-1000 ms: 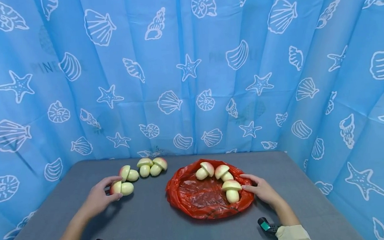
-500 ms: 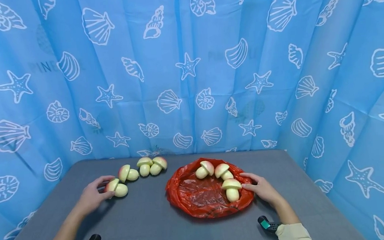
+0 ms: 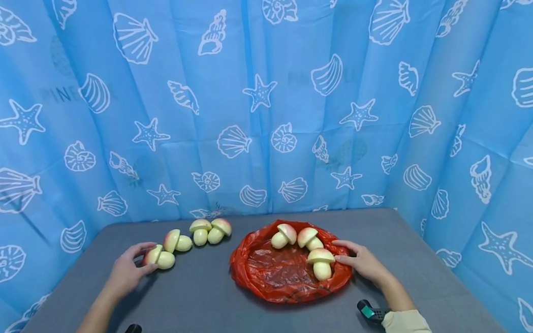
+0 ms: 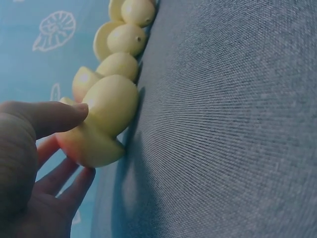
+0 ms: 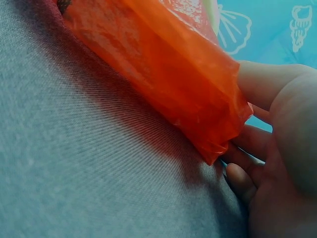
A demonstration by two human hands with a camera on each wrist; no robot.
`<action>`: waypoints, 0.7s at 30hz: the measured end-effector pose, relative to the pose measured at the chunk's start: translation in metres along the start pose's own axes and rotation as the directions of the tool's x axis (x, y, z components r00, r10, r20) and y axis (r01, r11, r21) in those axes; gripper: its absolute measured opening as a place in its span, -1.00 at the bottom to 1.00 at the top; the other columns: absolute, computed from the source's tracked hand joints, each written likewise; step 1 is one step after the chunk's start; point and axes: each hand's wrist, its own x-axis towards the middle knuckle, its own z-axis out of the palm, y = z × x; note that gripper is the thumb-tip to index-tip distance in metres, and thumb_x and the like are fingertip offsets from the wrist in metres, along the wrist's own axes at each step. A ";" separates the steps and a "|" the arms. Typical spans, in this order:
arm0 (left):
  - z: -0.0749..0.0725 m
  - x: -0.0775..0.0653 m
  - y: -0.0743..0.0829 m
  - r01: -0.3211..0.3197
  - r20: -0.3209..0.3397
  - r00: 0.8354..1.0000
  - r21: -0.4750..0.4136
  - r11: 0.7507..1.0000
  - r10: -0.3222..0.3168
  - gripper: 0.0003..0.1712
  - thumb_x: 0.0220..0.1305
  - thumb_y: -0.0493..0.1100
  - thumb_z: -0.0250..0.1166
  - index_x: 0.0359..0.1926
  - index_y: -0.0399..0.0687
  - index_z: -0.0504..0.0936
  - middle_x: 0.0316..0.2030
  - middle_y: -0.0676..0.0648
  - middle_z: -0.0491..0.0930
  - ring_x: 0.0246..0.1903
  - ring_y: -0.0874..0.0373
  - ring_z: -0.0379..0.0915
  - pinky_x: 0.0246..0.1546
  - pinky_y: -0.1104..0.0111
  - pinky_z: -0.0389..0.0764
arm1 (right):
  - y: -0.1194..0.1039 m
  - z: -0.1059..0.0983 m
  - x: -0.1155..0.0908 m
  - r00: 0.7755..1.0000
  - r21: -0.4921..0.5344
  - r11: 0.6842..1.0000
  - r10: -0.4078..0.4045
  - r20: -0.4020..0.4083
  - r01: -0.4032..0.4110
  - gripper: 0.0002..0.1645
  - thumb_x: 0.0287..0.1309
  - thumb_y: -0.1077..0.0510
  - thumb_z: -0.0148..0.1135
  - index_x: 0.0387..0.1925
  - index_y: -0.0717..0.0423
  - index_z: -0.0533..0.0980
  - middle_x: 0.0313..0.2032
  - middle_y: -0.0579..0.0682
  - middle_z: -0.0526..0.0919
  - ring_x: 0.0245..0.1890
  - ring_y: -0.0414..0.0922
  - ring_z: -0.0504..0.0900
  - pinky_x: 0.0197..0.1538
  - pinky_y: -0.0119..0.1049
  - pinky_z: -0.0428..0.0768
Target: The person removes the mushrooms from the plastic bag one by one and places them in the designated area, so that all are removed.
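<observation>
At the left, my left hand (image 3: 125, 272) holds a model mushroom (image 3: 164, 260) by its pink-tinged cap, thumb on one side and fingers on the other. The left wrist view shows this mushroom (image 4: 110, 106) lying stem-up along the grey cloth, with my thumb on its near side. Another mushroom (image 3: 178, 240) lies right behind it. My right hand (image 3: 368, 263) grips the right rim of a red plastic bag (image 3: 247, 269), which lies spread out with its mouth wide. In the right wrist view the bag (image 5: 183, 89) sits between my thumb and fingers.
Two more mushrooms, one (image 3: 200, 232) beside the other (image 3: 219, 230), stand near the table's back edge. Three mushrooms, including one near the front (image 3: 321, 265), are inside the bag. A blue shell-patterned curtain (image 3: 263, 110) hangs behind the grey table (image 3: 201, 303).
My left hand has shifted left with the front mushroom, which now sits a little further left. My right hand and the bag have stayed in place.
</observation>
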 end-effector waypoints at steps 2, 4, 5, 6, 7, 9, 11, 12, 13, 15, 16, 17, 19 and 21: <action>0.000 0.000 0.000 -0.003 -0.015 1.000 0.005 1.000 0.003 -0.44 0.11 -0.39 0.40 0.16 -0.37 0.47 0.09 -0.42 0.42 0.10 -0.33 0.35 0.03 -0.13 0.45 | 0.000 0.000 0.000 1.000 0.004 1.000 0.000 0.002 0.000 -0.37 0.26 0.01 0.27 0.29 0.18 0.41 0.31 0.34 0.30 0.31 0.32 0.21 0.25 0.21 0.27; 0.000 0.000 0.001 -0.003 -0.023 1.000 0.008 1.000 0.003 -0.43 0.10 -0.41 0.40 0.16 -0.37 0.47 0.09 -0.41 0.41 0.11 -0.33 0.34 0.03 -0.13 0.45 | 0.000 0.000 0.000 1.000 0.003 1.000 -0.002 0.002 0.002 -0.37 0.25 0.02 0.27 0.28 0.19 0.41 0.31 0.34 0.30 0.31 0.32 0.21 0.25 0.21 0.28; 0.000 0.000 0.001 0.000 -0.024 1.000 0.011 1.000 0.001 -0.43 0.10 -0.41 0.39 0.16 -0.37 0.47 0.10 -0.40 0.41 0.11 -0.33 0.34 0.04 -0.13 0.45 | 0.000 -0.001 0.000 1.000 0.005 1.000 -0.003 0.002 0.003 -0.37 0.25 0.02 0.27 0.28 0.19 0.41 0.31 0.34 0.30 0.31 0.32 0.20 0.25 0.21 0.27; 0.000 0.000 0.002 0.002 -0.025 1.000 0.016 1.000 -0.002 -0.43 0.10 -0.41 0.39 0.16 -0.36 0.46 0.10 -0.40 0.40 0.11 -0.33 0.34 0.04 -0.13 0.45 | 0.000 -0.001 0.000 1.000 0.007 1.000 -0.004 0.003 0.004 -0.37 0.25 0.02 0.27 0.28 0.19 0.41 0.31 0.34 0.30 0.31 0.32 0.20 0.25 0.21 0.27; -0.001 0.000 0.003 0.006 -0.024 1.000 0.020 1.000 -0.006 -0.42 0.10 -0.40 0.39 0.17 -0.36 0.46 0.11 -0.40 0.40 0.12 -0.33 0.33 0.04 -0.13 0.44 | -0.001 -0.001 0.000 1.000 0.009 1.000 -0.006 0.003 0.006 -0.37 0.25 0.02 0.27 0.28 0.19 0.41 0.31 0.34 0.30 0.32 0.32 0.20 0.25 0.21 0.27; -0.002 -0.001 0.004 0.012 -0.019 1.000 0.024 1.000 -0.012 -0.41 0.11 -0.39 0.39 0.19 -0.35 0.45 0.12 -0.40 0.38 0.13 -0.34 0.32 0.05 -0.14 0.43 | -0.001 -0.001 0.001 1.000 0.011 1.000 -0.011 0.004 0.011 -0.36 0.25 0.02 0.28 0.28 0.19 0.41 0.31 0.34 0.30 0.32 0.31 0.20 0.26 0.21 0.26; -0.002 -0.001 0.006 0.010 -0.016 1.000 0.033 0.999 -0.009 -0.41 0.12 -0.37 0.39 0.20 -0.35 0.44 0.13 -0.41 0.37 0.13 -0.34 0.31 0.06 -0.16 0.41 | -0.001 -0.001 0.001 1.000 0.013 1.000 -0.015 0.004 0.015 -0.36 0.24 0.01 0.28 0.29 0.19 0.41 0.31 0.34 0.30 0.32 0.30 0.20 0.26 0.21 0.24; -0.003 -0.002 0.006 0.007 -0.014 1.000 0.038 0.999 -0.006 -0.40 0.13 -0.36 0.39 0.20 -0.35 0.43 0.13 -0.41 0.37 0.13 -0.35 0.31 0.07 -0.16 0.40 | -0.001 -0.001 0.001 1.000 0.014 1.000 -0.016 0.004 0.016 -0.36 0.24 0.01 0.28 0.29 0.19 0.41 0.31 0.34 0.30 0.32 0.30 0.20 0.27 0.22 0.24; -0.003 -0.002 0.007 0.002 -0.013 1.000 0.042 0.999 -0.002 -0.40 0.13 -0.35 0.39 0.20 -0.34 0.43 0.14 -0.41 0.37 0.13 -0.34 0.31 0.07 -0.17 0.39 | -0.001 -0.001 0.001 1.000 0.014 1.000 -0.016 0.004 0.016 -0.36 0.24 0.01 0.28 0.28 0.19 0.41 0.31 0.34 0.31 0.32 0.31 0.20 0.27 0.22 0.24; -0.003 -0.003 0.007 -0.008 -0.014 1.000 0.050 0.999 0.009 -0.40 0.13 -0.34 0.39 0.20 -0.34 0.44 0.14 -0.41 0.37 0.13 -0.34 0.30 0.08 -0.18 0.37 | -0.001 -0.001 0.001 1.000 0.009 1.000 -0.015 0.003 0.015 -0.36 0.25 0.02 0.27 0.28 0.19 0.41 0.31 0.34 0.31 0.32 0.31 0.20 0.26 0.22 0.24; -0.003 -0.003 0.007 -0.014 -0.015 1.000 0.053 0.998 0.015 -0.40 0.13 -0.34 0.39 0.20 -0.34 0.44 0.14 -0.41 0.37 0.13 -0.34 0.30 0.08 -0.18 0.36 | -0.001 -0.001 0.001 1.000 0.006 1.000 -0.014 0.003 0.014 -0.37 0.25 0.02 0.27 0.28 0.20 0.41 0.31 0.34 0.31 0.32 0.32 0.20 0.26 0.23 0.24; -0.003 -0.003 0.007 -0.018 -0.017 1.000 0.056 0.998 0.019 -0.41 0.13 -0.34 0.39 0.20 -0.33 0.44 0.14 -0.40 0.37 0.13 -0.34 0.30 0.08 -0.19 0.35 | -0.001 -0.001 0.001 1.000 0.004 1.000 -0.012 0.003 0.012 -0.37 0.25 0.02 0.27 0.28 0.20 0.41 0.30 0.34 0.31 0.32 0.32 0.20 0.26 0.23 0.24; -0.004 -0.004 0.007 -0.027 -0.020 0.999 0.060 0.998 0.028 -0.41 0.13 -0.35 0.39 0.19 -0.33 0.45 0.14 -0.40 0.37 0.13 -0.34 0.29 0.08 -0.20 0.34 | 0.000 -0.001 0.001 1.000 0.000 1.000 -0.010 0.003 0.010 -0.37 0.25 0.02 0.27 0.28 0.20 0.41 0.30 0.35 0.31 0.32 0.32 0.20 0.26 0.23 0.25; -0.003 -0.005 0.008 -0.037 -0.027 0.999 0.062 0.997 0.039 -0.41 0.12 -0.35 0.40 0.19 -0.34 0.45 0.14 -0.40 0.37 0.14 -0.34 0.29 0.08 -0.20 0.33 | 0.000 -0.001 0.001 1.000 -0.009 1.000 -0.013 0.001 0.013 -0.37 0.25 0.02 0.27 0.28 0.20 0.41 0.30 0.35 0.31 0.32 0.33 0.20 0.26 0.23 0.25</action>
